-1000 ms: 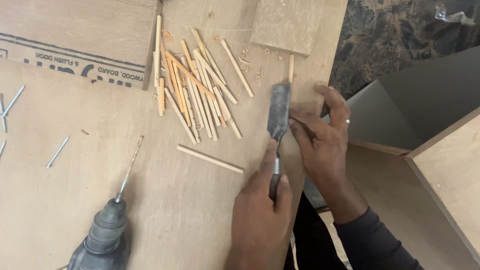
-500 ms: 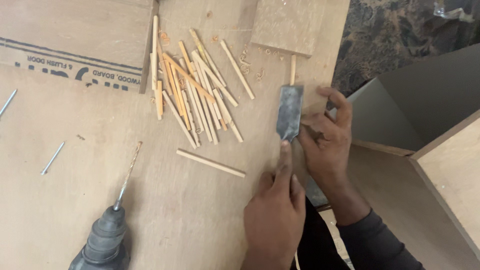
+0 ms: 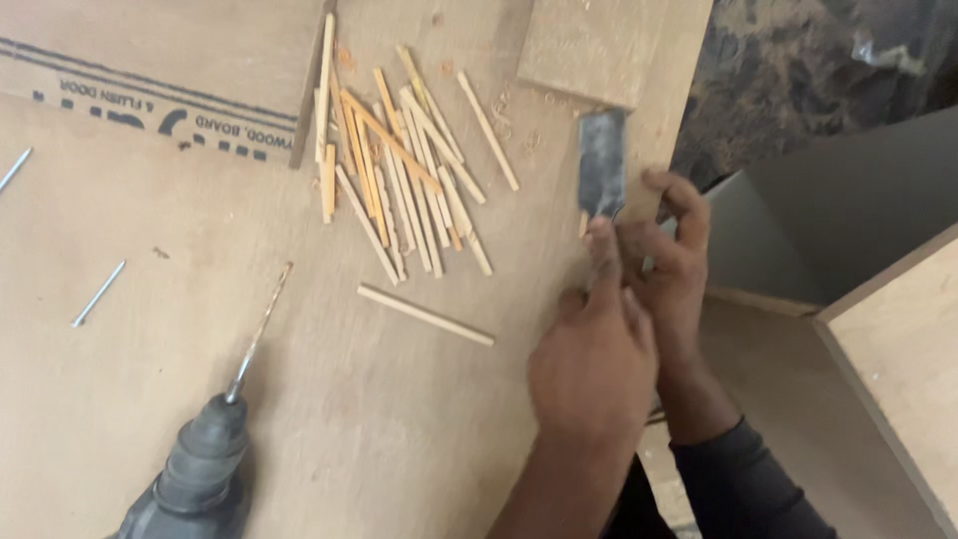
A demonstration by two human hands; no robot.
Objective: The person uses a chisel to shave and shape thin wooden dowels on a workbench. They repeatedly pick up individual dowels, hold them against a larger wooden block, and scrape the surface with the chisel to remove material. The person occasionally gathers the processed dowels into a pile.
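A flat steel chisel (image 3: 602,162) lies along the right edge of the plywood board (image 3: 399,419), its blade pointing away from me. My left hand (image 3: 594,364) grips it from behind, with the index finger stretched along it. My right hand (image 3: 674,265) pinches the chisel just behind the blade, at the board's edge. A short bit of thin wooden stick (image 3: 584,225) shows beside the blade. The chisel's handle is hidden under my hands.
A heap of several thin wooden sticks (image 3: 399,180) lies left of the chisel, with one loose stick (image 3: 424,314) nearer me. A power drill (image 3: 200,469) with a long bit rests at the lower left. Nails (image 3: 98,293) lie far left. A small plywood offcut (image 3: 589,45) sits beyond the blade.
The chisel has slid away from me along the board's edge toward the offcut. Both hands moved forward with it.
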